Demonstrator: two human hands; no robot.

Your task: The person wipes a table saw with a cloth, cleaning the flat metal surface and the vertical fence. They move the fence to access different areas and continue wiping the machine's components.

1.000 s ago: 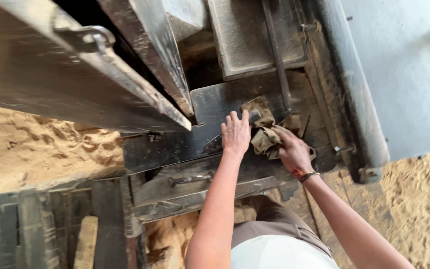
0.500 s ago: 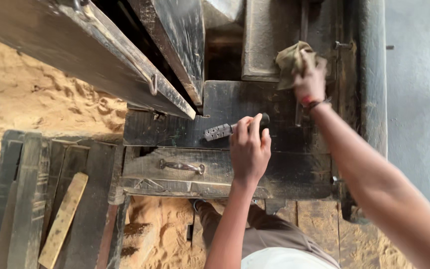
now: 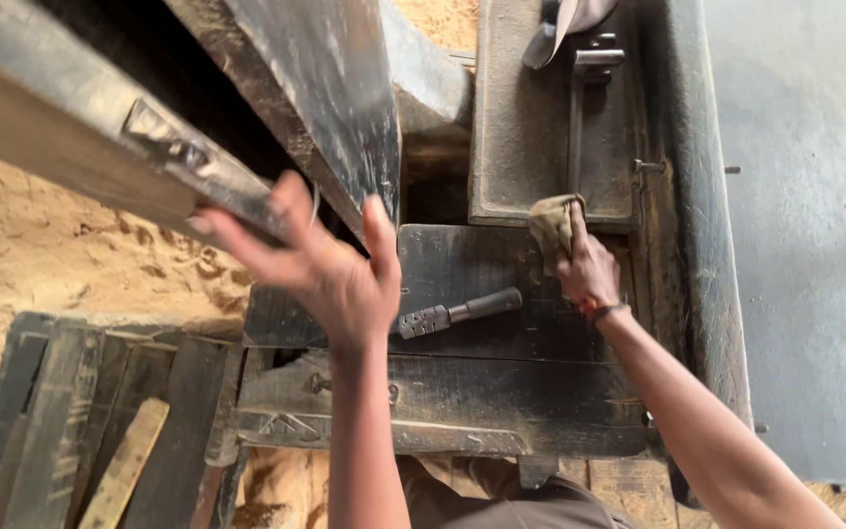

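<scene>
Rag (image 3: 550,227): dirty cloth bunched tight in right hand (image 3: 587,274) — pressed on the dark metal bed (image 3: 462,264)
Left hand (image 3: 330,274): fingers spread, seemingly touching the raised panel (image 3: 315,88)
Tool (image 3: 457,313): lying loose between both hands

My left hand (image 3: 330,269) is raised with its fingers spread, next to the edge of the dark hinged panel (image 3: 296,108). My right hand (image 3: 585,269) grips a crumpled rag (image 3: 550,223) and presses it on the black machine bed (image 3: 482,269). A knurled metal tool (image 3: 457,313) lies between my hands. Sawdust (image 3: 61,255) covers the floor to the left, beside wooden slats (image 3: 80,411).
</scene>
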